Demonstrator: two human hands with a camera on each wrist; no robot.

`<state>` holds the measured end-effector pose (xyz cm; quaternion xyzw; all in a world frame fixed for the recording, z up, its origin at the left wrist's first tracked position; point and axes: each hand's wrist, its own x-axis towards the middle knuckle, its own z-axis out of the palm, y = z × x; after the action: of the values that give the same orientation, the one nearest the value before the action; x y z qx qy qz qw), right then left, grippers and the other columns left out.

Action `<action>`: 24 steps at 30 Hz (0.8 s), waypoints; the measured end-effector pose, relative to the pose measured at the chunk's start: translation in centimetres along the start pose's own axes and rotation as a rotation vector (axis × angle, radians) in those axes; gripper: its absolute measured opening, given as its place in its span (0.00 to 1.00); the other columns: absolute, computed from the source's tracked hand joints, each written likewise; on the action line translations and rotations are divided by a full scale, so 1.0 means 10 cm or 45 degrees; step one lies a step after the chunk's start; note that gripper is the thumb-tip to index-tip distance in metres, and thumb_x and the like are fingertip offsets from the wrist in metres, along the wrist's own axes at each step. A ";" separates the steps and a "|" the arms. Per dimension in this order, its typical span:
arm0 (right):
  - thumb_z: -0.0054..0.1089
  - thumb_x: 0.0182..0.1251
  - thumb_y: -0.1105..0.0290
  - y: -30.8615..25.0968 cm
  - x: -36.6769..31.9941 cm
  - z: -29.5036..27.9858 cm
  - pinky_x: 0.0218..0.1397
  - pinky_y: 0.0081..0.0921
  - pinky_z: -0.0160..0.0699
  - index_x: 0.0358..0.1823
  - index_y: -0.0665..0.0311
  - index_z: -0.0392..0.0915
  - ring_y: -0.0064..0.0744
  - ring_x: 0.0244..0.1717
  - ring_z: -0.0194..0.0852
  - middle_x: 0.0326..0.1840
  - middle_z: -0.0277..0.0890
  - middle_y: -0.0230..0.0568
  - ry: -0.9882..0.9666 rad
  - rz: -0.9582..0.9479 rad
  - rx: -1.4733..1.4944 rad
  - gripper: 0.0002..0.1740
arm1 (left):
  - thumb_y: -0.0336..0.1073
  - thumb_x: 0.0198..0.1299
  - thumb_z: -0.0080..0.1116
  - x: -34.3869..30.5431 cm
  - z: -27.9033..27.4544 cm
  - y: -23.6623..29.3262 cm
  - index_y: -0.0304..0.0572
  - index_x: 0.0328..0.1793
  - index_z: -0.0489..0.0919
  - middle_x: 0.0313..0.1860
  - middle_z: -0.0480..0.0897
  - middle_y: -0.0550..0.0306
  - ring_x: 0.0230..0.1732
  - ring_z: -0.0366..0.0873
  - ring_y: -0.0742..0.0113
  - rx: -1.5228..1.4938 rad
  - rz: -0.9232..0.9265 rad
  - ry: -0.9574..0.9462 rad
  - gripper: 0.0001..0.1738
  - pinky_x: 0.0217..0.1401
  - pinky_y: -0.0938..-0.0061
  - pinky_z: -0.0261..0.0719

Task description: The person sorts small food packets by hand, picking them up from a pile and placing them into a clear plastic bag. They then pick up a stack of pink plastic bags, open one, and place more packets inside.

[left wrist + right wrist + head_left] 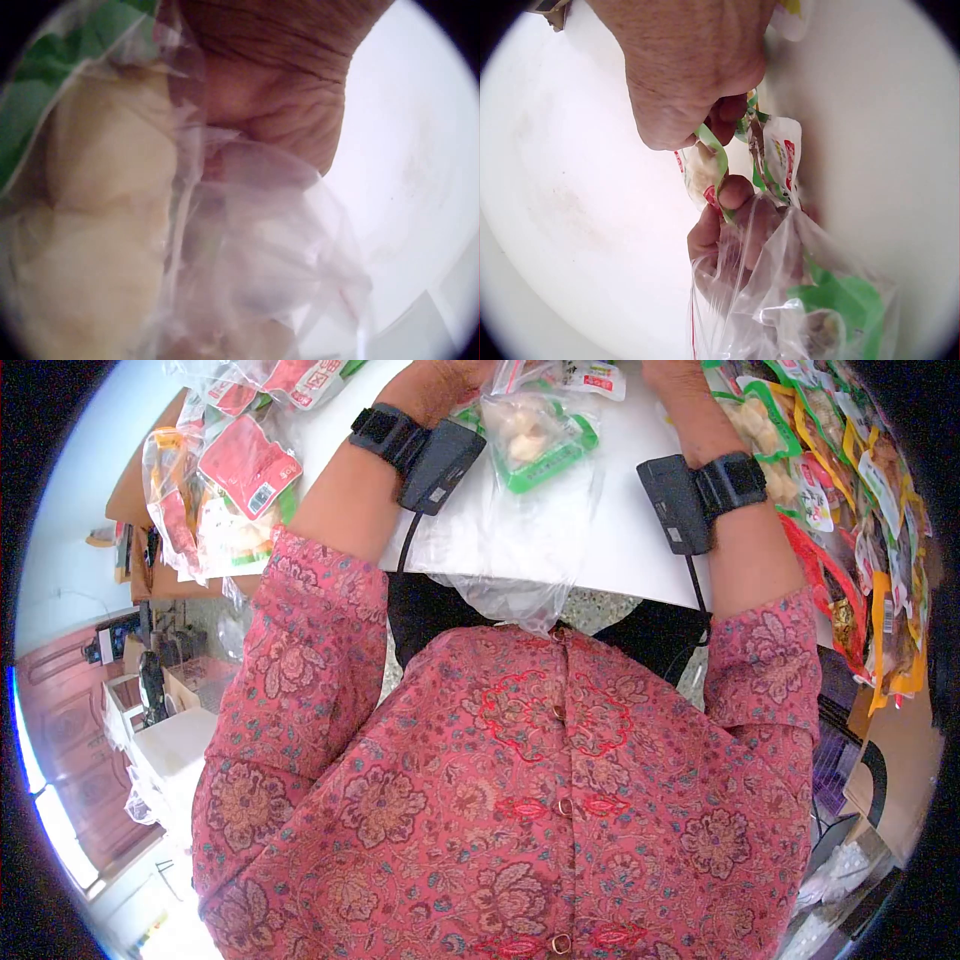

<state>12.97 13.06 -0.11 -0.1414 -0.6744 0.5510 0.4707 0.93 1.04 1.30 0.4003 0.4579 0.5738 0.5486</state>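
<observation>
In the right wrist view, the right hand (686,67) grips the top of a small green-edged packet (704,171) of pale food. Below it, the left hand (716,240) pinches that packet's lower edge and holds a clear zip bag (750,315). A white packet (786,154) with red print stands beside the fingers. A green-edged packet (545,455) of pale pieces shows through the clear bag in the head view, where both hands are mostly cut off by the top edge. The left wrist view has the left hand (277,97) behind clear plastic (285,247), next to pale pieces (109,150).
On the white table (350,540), bagged red-labelled packets (248,465) lie at the left. Many colourful packets (880,490) are heaped along the right side. The clear bag's end (520,600) hangs over the near table edge.
</observation>
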 end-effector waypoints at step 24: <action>0.47 0.57 0.73 -0.06 -0.05 -0.01 0.28 0.18 0.61 0.26 0.64 0.66 0.19 0.24 0.60 0.21 0.63 0.29 0.077 0.055 -0.076 0.04 | 0.32 0.57 0.45 -0.06 -0.05 -0.01 0.40 0.30 0.75 0.17 0.70 0.65 0.16 0.64 0.79 0.910 0.533 0.053 0.08 0.17 0.83 0.61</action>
<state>13.54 12.56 0.18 -0.1866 -0.6728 0.5362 0.4743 0.52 0.42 1.14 0.6382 0.5480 0.4858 0.2374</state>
